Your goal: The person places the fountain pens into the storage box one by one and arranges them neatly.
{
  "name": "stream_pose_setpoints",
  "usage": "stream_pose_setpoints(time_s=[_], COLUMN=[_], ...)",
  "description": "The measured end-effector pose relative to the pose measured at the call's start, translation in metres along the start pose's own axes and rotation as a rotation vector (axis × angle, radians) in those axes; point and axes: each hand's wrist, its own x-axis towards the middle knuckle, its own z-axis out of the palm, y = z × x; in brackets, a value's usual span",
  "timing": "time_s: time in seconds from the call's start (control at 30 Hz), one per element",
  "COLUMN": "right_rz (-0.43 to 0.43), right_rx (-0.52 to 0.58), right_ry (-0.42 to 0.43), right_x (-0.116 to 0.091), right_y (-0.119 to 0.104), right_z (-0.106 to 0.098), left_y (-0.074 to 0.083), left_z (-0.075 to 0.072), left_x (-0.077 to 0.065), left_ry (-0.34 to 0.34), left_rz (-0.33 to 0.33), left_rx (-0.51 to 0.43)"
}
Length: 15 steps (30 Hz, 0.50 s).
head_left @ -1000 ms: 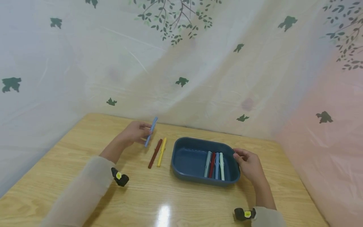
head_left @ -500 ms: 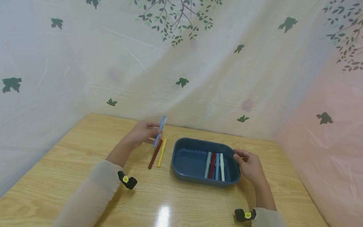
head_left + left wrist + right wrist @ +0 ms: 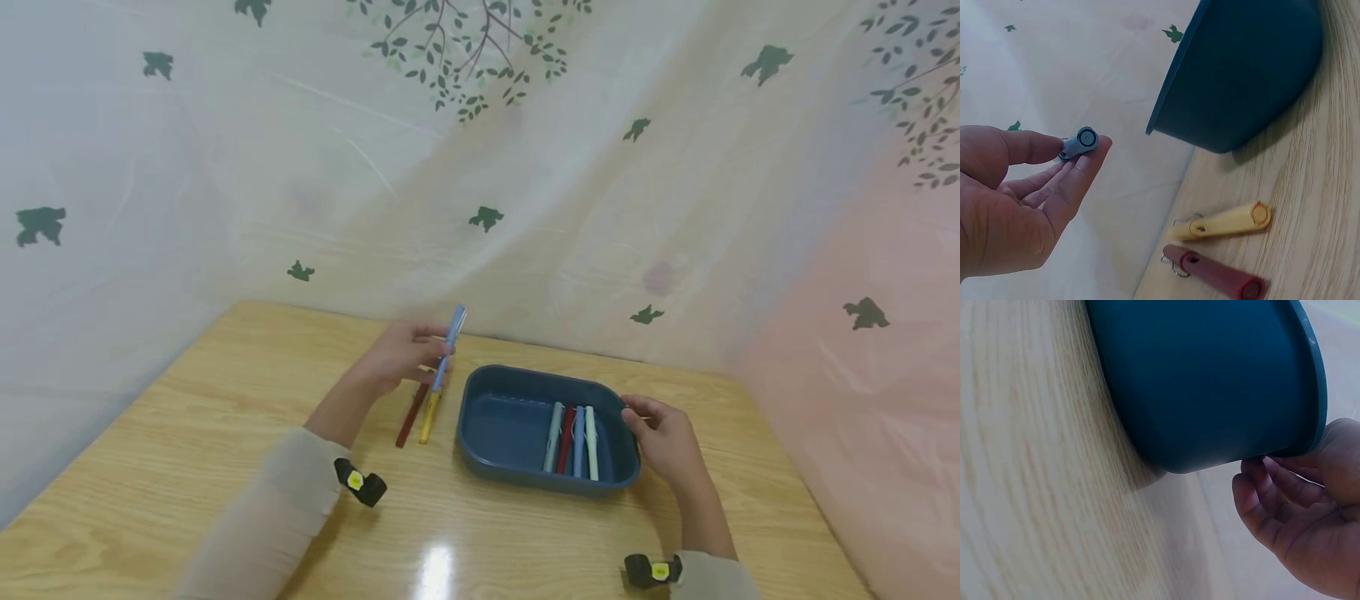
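Near a yellow pen (image 3: 430, 418) and maroon pen (image 3: 412, 416), hands (image 3: 408, 358) (image 3: 666, 436) grip blue pen (image 3: 453, 327) and box (image 3: 513, 475).

I see the box (image 3: 498, 433) on the surface (image 3: 517, 550), four pens (image 3: 579, 442) in its right half, two pens (image 3: 429, 421) left of it. Another pen (image 3: 456, 324) is in the left hand (image 3: 401, 357), above the surface; the right hand (image 3: 663, 435) is at the box's right end. A sheet (image 3: 360, 192) hangs behind.

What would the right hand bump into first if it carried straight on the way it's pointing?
The blue box, most likely at once: the right hand points toward it, and its fingers are right at the box's end. How firmly they touch is hard to tell.
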Motion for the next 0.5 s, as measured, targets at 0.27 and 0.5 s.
stream_pose_setpoints(time_s=[0.27, 0.5], right_rz=[0.003, -0.006], right_rx=[0.000, -0.011], right_ry=[0.001, 0.006], right_x=[-0.001, -0.001], right_y=[0.001, 0.000], right_z=[0.000, 0.000], left_y=[0.004, 0.006], left_z=[0.018, 0.033], left_x=[0.003, 0.007], left_ry=[-0.041, -0.079], left_rz=[0.028, 0.019], left_rx=[-0.016, -0.029])
